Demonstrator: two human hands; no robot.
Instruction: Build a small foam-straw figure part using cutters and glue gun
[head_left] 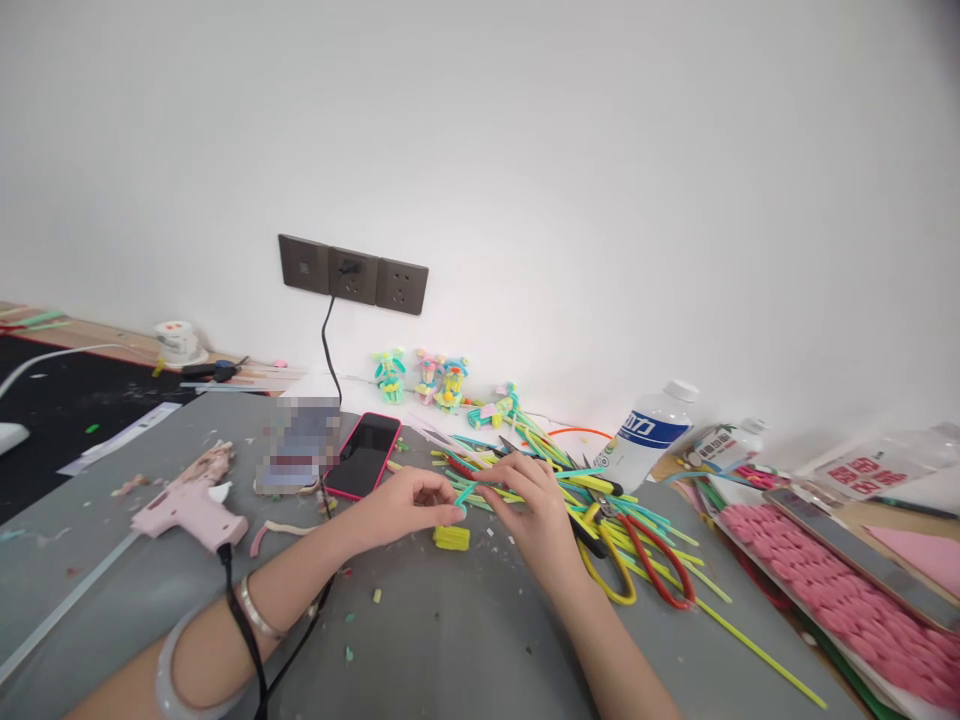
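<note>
And here's the yellow block (451, 539), short & fuzzy, lying on the matte grey tabletop (420, 650). Just beyond it, L hand (420, 505) & R hand (529, 505) each have the grip pinched on a small turquoise strip (465, 494), fingertips close tog. L of the block: pale pink glue gun (191, 508), then a black-screened phone w/ pink edge (365, 455) beyond-left. R of it: heap of green, yellow & blue fuzzy stems (675, 530), w/ red- and yellow-handled pliers (652, 560) on top; white plastic bottle w/ blue label (652, 430) farther R. Small coloured scraps dot the surface around. Well beyond the block, colourful little figures (431, 380) by a plain white wall (525, 200), dark socket panel (352, 275) up beyond-left, black plug in.
</note>
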